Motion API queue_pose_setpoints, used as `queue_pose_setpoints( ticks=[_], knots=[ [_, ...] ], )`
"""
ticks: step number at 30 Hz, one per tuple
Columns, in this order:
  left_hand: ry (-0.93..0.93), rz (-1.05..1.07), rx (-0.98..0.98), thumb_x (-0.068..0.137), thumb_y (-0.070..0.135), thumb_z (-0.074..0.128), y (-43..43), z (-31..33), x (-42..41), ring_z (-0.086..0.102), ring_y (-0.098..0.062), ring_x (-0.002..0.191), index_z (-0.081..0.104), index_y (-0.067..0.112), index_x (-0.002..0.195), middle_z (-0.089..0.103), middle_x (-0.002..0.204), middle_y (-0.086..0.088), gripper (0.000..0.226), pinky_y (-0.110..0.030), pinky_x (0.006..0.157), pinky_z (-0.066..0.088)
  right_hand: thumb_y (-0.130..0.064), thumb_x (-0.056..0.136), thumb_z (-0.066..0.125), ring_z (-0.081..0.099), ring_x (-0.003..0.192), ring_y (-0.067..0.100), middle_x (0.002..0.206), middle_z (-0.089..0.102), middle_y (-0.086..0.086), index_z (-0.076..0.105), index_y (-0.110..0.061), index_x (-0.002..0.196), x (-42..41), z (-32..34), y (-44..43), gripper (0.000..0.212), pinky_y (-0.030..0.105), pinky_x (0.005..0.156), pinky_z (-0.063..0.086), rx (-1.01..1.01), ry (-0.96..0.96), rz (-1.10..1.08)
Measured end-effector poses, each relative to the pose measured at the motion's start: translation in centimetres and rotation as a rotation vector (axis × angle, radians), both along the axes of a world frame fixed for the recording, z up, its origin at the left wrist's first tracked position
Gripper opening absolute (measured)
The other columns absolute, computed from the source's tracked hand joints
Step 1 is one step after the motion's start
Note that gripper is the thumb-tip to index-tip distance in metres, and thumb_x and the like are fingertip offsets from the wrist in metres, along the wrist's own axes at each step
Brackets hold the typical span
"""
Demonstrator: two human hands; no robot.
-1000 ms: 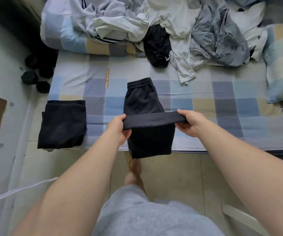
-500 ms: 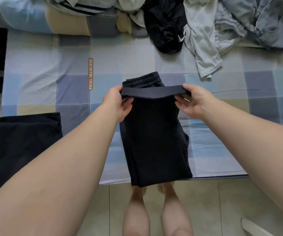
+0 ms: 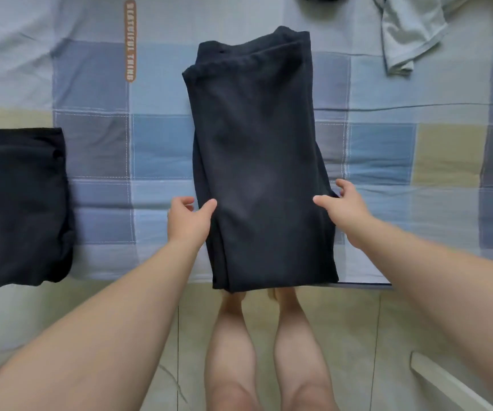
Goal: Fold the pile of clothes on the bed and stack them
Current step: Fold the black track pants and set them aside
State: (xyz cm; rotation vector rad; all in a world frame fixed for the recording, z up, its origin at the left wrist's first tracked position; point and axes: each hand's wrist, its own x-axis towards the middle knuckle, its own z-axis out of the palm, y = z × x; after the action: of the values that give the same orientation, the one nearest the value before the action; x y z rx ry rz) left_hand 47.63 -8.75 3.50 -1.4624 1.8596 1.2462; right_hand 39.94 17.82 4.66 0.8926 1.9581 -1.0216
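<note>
**Two open hands beside folded dark trousers on a checked bed**

I look down from head height. The dark trousers (image 3: 257, 161), folded into one long narrow panel, lie flat on the bed (image 3: 162, 143). Their far end points away from me and their near end hangs slightly over the bed's edge, above my bare legs (image 3: 230, 336).

My left hand (image 3: 190, 221) sits at the panel's left edge. Its fingers are loosely spread on the sheet just beside the cloth and only the thumb touches the fabric; it grips nothing. My right hand (image 3: 343, 206) sits at the right edge, thumb resting on top of the cloth and fingers relaxed and apart over the side; it pinches nothing either.

A folded dark garment (image 3: 17, 203) lies on the bed to my left, well apart from the trousers. A pale grey garment (image 3: 408, 34) lies loose at the far right. The sheet is checked in blue, grey and beige, with an orange lettered label (image 3: 129, 40). Below the bed is a tiled floor (image 3: 357, 321).
</note>
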Motion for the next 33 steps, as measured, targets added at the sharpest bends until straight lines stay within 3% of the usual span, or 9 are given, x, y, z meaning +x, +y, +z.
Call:
queue_pose_setpoints(
  ticks=[3, 6, 10, 13, 18, 21, 24, 30, 33],
  knots=[
    [-0.057, -0.042, 0.070, 0.085, 0.042, 0.076, 0.8, -1.1, 3.2, 0.056, -0.020, 0.120, 0.040, 0.018, 0.141, 0.051, 0.138, 0.003, 0.071, -0.034, 0.098, 0.045, -0.026, 0.086, 0.074, 0.057, 0.118, 0.023, 0.143, 0.050, 0.001, 0.034, -0.026, 0.149, 2.6, -2.2, 1.6, 0.075, 0.039, 0.097, 0.047, -0.014, -0.061, 0.084],
    [-0.070, -0.043, 0.157, 0.084, 0.038, 0.078, 1.9, -2.1, 5.5, 0.060, -0.014, 0.104, 0.042, 0.019, 0.132, 0.058, 0.121, 0.009, 0.062, -0.034, 0.090, 0.048, -0.019, 0.085, 0.077, 0.060, 0.108, 0.020, 0.121, 0.057, -0.007, 0.038, -0.021, 0.142, 4.9, -3.4, 2.2, 0.069, 0.034, 0.091, 0.047, -0.069, -0.117, 0.106],
    [-0.113, -0.093, 0.243, 0.065, 0.049, 0.082, 3.4, -2.4, 7.9, 0.064, -0.018, 0.105, 0.051, 0.023, 0.122, 0.064, 0.115, 0.012, 0.070, -0.045, 0.091, 0.056, -0.047, 0.058, 0.086, 0.058, 0.116, 0.023, 0.128, 0.059, -0.006, 0.042, -0.024, 0.136, 7.7, -4.9, 3.6, 0.092, 0.044, 0.101, 0.049, 0.026, -0.167, 0.211],
    [-0.143, -0.107, 0.300, 0.052, 0.052, 0.082, 3.8, -2.6, 9.3, 0.069, -0.021, 0.101, 0.058, 0.022, 0.122, 0.070, 0.115, 0.008, 0.080, -0.048, 0.082, 0.061, -0.035, 0.074, 0.084, 0.064, 0.102, 0.024, 0.110, 0.067, -0.003, 0.058, -0.018, 0.118, 9.2, -4.2, 3.5, 0.054, 0.036, 0.089, 0.051, 0.032, -0.297, 0.273],
    [-0.220, -0.072, 0.326, 0.086, 0.031, 0.077, 4.6, -1.6, 11.1, 0.066, -0.017, 0.080, 0.066, 0.012, 0.114, 0.072, 0.100, -0.001, 0.035, -0.029, 0.067, 0.052, -0.011, 0.087, 0.067, 0.064, 0.086, 0.023, 0.097, 0.067, 0.005, 0.063, -0.009, 0.111, 11.6, -2.7, 3.4, 0.024, 0.030, 0.068, 0.051, 0.021, -0.255, 0.208],
    [-0.252, 0.021, 0.359, 0.092, 0.032, 0.071, 5.3, -0.1, 12.8, 0.063, -0.017, 0.075, 0.064, 0.012, 0.112, 0.069, 0.095, -0.001, 0.028, -0.028, 0.067, 0.050, -0.005, 0.090, 0.062, 0.067, 0.083, 0.026, 0.103, 0.068, 0.010, 0.060, -0.009, 0.116, 13.8, -1.2, 3.3, 0.026, 0.038, 0.074, 0.059, -0.060, -0.257, -0.013],
    [-0.291, 0.026, 0.372, 0.094, 0.028, 0.069, 5.7, 2.3, 14.3, 0.059, -0.016, 0.072, 0.063, 0.014, 0.105, 0.065, 0.087, 0.001, 0.019, -0.030, 0.068, 0.048, -0.005, 0.092, 0.062, 0.067, 0.069, 0.029, 0.089, 0.069, 0.013, 0.059, -0.010, 0.109, 16.2, 1.0, 3.5, 0.018, 0.047, 0.082, 0.056, -0.068, -0.324, -0.082],
    [-0.447, 0.002, 0.412, 0.093, 0.032, 0.070, 4.8, 8.3, 15.6, 0.063, -0.015, 0.066, 0.059, 0.010, 0.116, 0.068, 0.093, -0.004, 0.033, -0.023, 0.056, 0.051, -0.013, 0.089, 0.071, 0.066, 0.054, 0.020, 0.076, 0.071, 0.010, 0.063, -0.006, 0.102, 17.0, 7.0, 3.9, 0.017, 0.033, 0.066, 0.055, -0.090, -0.467, 0.003],
    [-0.408, 0.121, 0.478, 0.091, 0.035, 0.071, 3.8, 10.5, 13.8, 0.067, -0.018, 0.076, 0.059, 0.012, 0.126, 0.070, 0.106, -0.004, 0.043, -0.029, 0.070, 0.053, -0.016, 0.089, 0.071, 0.060, 0.050, 0.017, 0.063, 0.067, 0.006, 0.060, -0.008, 0.095, 14.4, 9.7, 3.6, 0.015, 0.028, 0.056, 0.050, -0.131, -0.443, -0.061]
  ],
)
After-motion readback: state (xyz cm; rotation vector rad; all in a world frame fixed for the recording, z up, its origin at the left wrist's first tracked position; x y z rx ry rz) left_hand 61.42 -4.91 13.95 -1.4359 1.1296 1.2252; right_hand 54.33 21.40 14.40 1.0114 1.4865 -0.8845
